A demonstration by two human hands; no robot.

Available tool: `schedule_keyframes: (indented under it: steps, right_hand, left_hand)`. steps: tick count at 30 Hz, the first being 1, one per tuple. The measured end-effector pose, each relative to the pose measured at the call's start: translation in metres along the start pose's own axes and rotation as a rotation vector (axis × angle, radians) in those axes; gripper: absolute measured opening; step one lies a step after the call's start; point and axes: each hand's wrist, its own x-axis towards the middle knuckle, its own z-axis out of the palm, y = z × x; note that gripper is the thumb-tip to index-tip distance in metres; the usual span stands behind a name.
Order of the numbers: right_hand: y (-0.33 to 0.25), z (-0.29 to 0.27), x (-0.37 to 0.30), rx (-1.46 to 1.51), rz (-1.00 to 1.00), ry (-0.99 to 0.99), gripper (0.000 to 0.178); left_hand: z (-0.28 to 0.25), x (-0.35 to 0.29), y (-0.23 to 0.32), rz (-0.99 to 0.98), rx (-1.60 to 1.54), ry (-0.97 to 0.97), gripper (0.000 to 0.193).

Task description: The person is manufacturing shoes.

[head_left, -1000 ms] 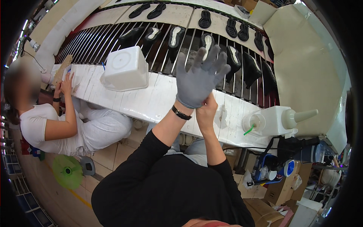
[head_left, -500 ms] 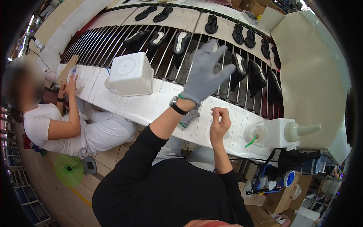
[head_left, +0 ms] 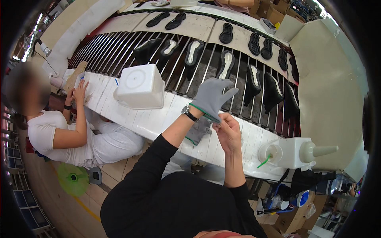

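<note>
A grey work glove with a green-edged cuff covers my left hand. That hand is held out over the near edge of the roller conveyor, its fingers apart and holding nothing. My bare right hand is beside the left wrist, with thumb and fingers pinched on the glove's cuff. A second grey glove lies crumpled on the white table, below my left wrist. Past my fingertips, a black shoe upper with a pale underside lies on the rollers.
More black uppers line the conveyor, with black soles along the ledge behind it. At left is a white plastic container; at right, a white bottle beside a cup with a green stick. A co-worker sits at the left.
My gloved left hand has drawn back toward me from above the shoes. My right hand has moved up to it and now grips the glove's cuff.
</note>
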Motion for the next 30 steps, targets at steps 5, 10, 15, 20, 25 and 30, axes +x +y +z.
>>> schedule_keyframes:
  steps: [5,10,15,20,25,30]
  right_hand:
    - [-0.005,-0.035,-0.037,0.183,-0.040,0.083,0.021]
    - [-0.009,-0.069,-0.108,-0.029,0.016,0.247,0.025]
    - [-0.001,-0.074,-0.140,0.051,0.053,0.334,0.022]
    - [-0.003,-0.075,-0.143,-0.007,0.110,0.398,0.020]
    - [-0.006,-0.083,-0.149,-0.367,0.274,0.452,0.013]
    - [-0.009,-0.061,-0.132,-0.637,0.363,0.164,0.021]
  left_hand:
    - [-0.016,0.075,-0.080,0.119,0.733,0.424,0.050]
    - [-0.060,0.135,-0.208,-0.335,1.221,0.025,0.066]
    - [-0.076,0.115,-0.324,-0.937,1.282,0.060,0.049]
    - [-0.090,0.119,-0.329,-0.821,1.138,0.174,0.024]
    - [-0.128,0.158,-0.280,-0.726,1.042,-0.004,0.039]
    - [-0.188,0.186,-0.196,-0.499,0.877,-0.005,0.049]
